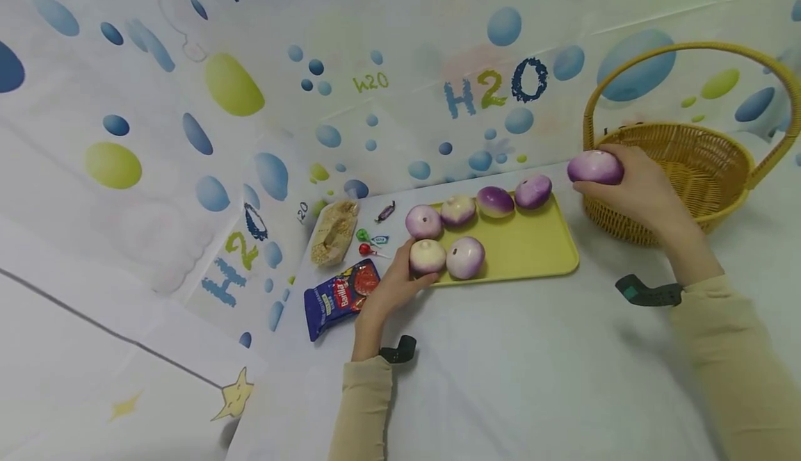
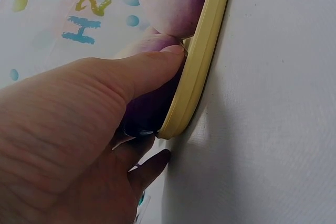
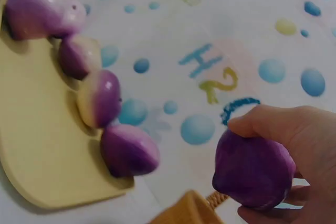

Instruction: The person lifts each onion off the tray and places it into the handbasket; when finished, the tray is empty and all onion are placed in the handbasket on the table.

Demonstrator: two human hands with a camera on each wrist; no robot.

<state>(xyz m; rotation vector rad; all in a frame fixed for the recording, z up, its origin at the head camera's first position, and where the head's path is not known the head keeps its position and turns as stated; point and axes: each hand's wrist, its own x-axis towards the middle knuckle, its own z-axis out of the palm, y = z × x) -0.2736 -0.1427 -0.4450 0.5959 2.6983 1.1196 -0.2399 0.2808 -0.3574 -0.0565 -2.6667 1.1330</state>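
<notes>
My right hand (image 1: 647, 190) holds a purple onion (image 1: 596, 167) between thumb and fingers, raised in front of the wicker basket's left rim. In the right wrist view the thumb lies over the top of this onion and the fingers curl beneath it. At the front left corner of the yellow tray (image 1: 535, 249), my left hand (image 1: 394, 286) grips a pale onion (image 1: 428, 258), its thumb across the near side. Beside that one sits another onion (image 1: 466, 258). Several more purple-and-white onions (image 1: 496, 201) line the tray's back edge.
The wicker basket (image 1: 616, 219) with a tall arched handle stands right of the tray. Left of the tray lie a blue Barilla packet (image 1: 332, 301), a clear bag of beige food (image 1: 334, 235), a red lollipop (image 1: 364, 249) and small wrapped candies (image 1: 385, 212). A patterned wall sheet rises behind.
</notes>
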